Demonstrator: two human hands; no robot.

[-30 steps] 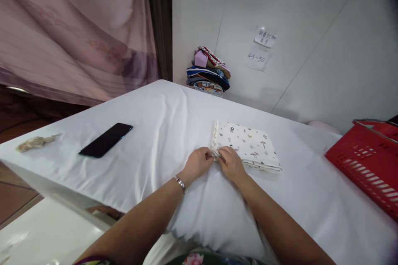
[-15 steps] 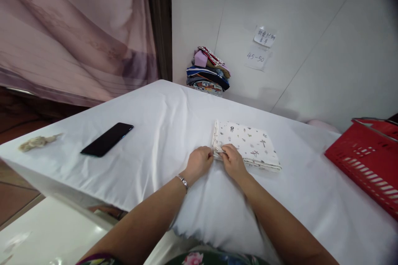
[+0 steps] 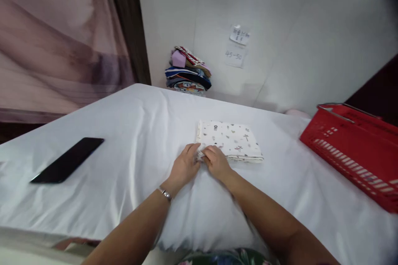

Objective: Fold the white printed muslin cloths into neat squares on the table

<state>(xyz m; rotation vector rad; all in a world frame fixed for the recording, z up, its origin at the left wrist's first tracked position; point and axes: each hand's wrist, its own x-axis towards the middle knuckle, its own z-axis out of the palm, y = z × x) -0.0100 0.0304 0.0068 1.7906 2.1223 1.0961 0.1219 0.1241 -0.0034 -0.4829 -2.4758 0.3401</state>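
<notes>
A white cloth [image 3: 231, 136] with small printed figures lies folded into a flat rectangle on the white-covered table [image 3: 130, 124]. At its near left corner, my left hand [image 3: 185, 163] grips the layered edge with closed fingers. My right hand [image 3: 217, 163] pinches the same corner just beside it, thumb and fingers pressed together. A little of the bunched fabric shows between the two hands. The fingertips are partly hidden in the folds.
A black phone [image 3: 68, 160] lies on the left of the table. To the right stands a red plastic basket [image 3: 351, 149]. Behind the table's far edge is a stack of folded fabrics [image 3: 188, 70], near paper notes [image 3: 238, 45] on the wall. A pink curtain [image 3: 59, 41] hangs at the left.
My view has turned right, so the scene has shifted left. My left hand has moved from beside the corner onto it, its fingers now on the fabric. The right hand keeps its pinch.
</notes>
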